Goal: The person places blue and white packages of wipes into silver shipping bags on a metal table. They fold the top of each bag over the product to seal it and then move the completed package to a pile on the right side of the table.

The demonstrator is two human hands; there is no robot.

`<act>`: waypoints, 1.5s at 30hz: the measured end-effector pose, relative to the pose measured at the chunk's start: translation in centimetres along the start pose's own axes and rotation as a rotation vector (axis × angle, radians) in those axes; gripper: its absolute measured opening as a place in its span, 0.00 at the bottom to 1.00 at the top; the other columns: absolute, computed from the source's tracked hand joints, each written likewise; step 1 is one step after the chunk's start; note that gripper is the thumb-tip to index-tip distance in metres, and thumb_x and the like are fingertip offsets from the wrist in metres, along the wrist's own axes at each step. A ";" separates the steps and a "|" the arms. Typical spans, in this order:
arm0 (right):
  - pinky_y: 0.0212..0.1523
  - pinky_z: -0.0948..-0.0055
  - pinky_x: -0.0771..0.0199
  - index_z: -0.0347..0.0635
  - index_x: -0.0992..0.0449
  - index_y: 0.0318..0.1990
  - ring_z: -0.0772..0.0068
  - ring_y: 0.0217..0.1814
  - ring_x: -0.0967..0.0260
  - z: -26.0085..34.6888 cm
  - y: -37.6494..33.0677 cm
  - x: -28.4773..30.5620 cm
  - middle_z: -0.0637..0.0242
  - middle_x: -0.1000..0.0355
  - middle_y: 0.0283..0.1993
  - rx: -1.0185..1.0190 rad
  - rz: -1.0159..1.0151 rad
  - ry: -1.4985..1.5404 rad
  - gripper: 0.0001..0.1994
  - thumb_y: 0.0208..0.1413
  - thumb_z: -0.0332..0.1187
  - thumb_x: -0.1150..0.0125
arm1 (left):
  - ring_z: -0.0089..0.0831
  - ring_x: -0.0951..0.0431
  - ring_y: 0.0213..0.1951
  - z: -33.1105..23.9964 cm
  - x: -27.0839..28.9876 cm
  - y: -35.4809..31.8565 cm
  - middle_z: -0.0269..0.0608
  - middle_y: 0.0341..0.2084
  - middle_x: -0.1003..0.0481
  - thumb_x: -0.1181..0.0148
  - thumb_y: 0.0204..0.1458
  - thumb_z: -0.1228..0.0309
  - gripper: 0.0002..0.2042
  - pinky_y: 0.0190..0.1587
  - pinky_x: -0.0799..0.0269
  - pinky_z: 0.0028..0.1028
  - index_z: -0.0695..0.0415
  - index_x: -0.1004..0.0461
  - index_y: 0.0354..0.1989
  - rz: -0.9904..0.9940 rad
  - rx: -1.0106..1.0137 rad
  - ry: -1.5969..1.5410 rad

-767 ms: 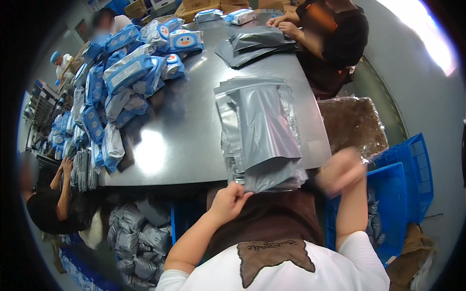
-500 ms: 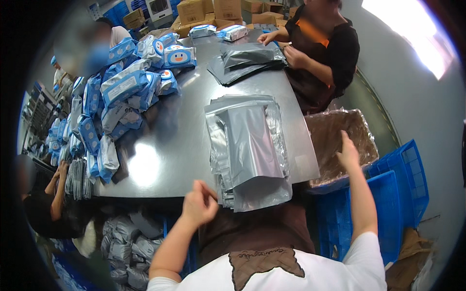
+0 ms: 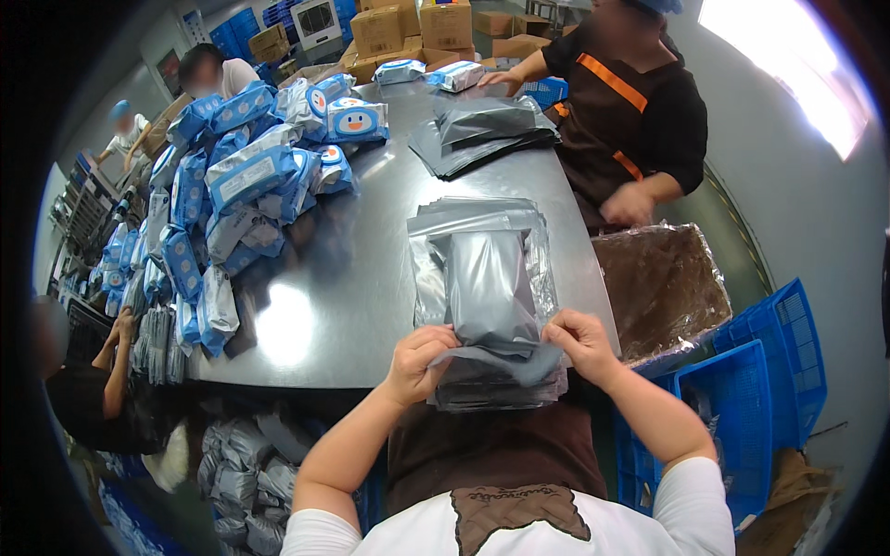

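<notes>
A grey plastic mailing bag (image 3: 489,283) lies on top of a stack of similar flat grey bags (image 3: 428,283) at the near edge of the metal table. Something bulky seems to fill the top bag; what it is stays hidden. Its near end is folded up between my hands. My left hand (image 3: 419,364) pinches the left corner of that end, fingers closed. At the opposite corner my right hand (image 3: 582,345) is closed on the bag's edge too.
Blue-and-white soft packs (image 3: 246,176) are heaped on the table's left. Another grey bag stack (image 3: 491,139) lies farther off, near a co-worker (image 3: 640,111). A plastic-lined brown box (image 3: 663,296) and blue crates (image 3: 742,398) stand at right. Filled grey bags (image 3: 241,473) lie below left.
My right hand has come from over the brown box to the bag's right corner. My left hand has moved onto its left corner. The bag's near end is now folded up. The co-worker's hands have separated.
</notes>
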State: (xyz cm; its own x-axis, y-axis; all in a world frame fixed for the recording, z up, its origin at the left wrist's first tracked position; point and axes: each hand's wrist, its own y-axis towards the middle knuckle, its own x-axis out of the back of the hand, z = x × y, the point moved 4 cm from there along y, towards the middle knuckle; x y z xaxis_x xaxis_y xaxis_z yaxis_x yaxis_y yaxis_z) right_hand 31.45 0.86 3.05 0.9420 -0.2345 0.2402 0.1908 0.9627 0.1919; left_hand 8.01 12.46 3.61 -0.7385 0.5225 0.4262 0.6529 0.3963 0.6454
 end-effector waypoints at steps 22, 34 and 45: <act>0.29 0.79 0.38 0.35 0.24 0.29 0.82 0.25 0.39 -3.5 0.6 -3.2 0.73 0.32 0.21 -0.392 -0.307 0.214 0.11 0.60 0.34 0.43 | 0.30 0.39 0.17 3.4 -1.1 -1.3 0.42 0.11 0.38 0.50 0.62 0.64 0.22 0.23 0.45 0.34 0.65 0.37 0.17 -0.409 0.721 -0.074; 0.64 0.39 0.49 0.64 0.36 0.63 0.35 0.72 0.61 7.3 6.7 -11.0 0.54 0.55 0.72 -0.215 -0.004 -1.081 0.32 0.46 0.49 0.41 | 0.42 0.26 0.40 2.9 0.4 -0.4 0.42 0.38 0.32 0.32 0.41 0.68 0.19 0.41 0.29 0.36 0.56 0.32 0.40 -0.180 0.586 0.485; 0.68 0.58 0.47 0.50 0.45 0.69 0.54 0.72 0.50 11.6 -24.7 20.0 0.54 0.49 0.71 -0.321 -0.964 -0.142 0.38 0.47 0.45 0.46 | 0.59 0.54 0.67 11.4 31.0 -8.4 0.58 0.65 0.47 0.41 0.41 0.35 0.48 0.65 0.54 0.52 0.51 0.45 0.67 -0.438 1.280 1.312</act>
State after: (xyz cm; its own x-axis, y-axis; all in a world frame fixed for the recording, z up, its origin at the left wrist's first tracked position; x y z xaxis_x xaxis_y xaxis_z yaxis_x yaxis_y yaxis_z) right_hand 42.36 -29.13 14.10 0.3112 -0.9214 0.2328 0.9340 0.3418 0.1042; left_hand -18.40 33.90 4.21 -0.1045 -0.3437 0.9332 -0.3346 0.8958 0.2925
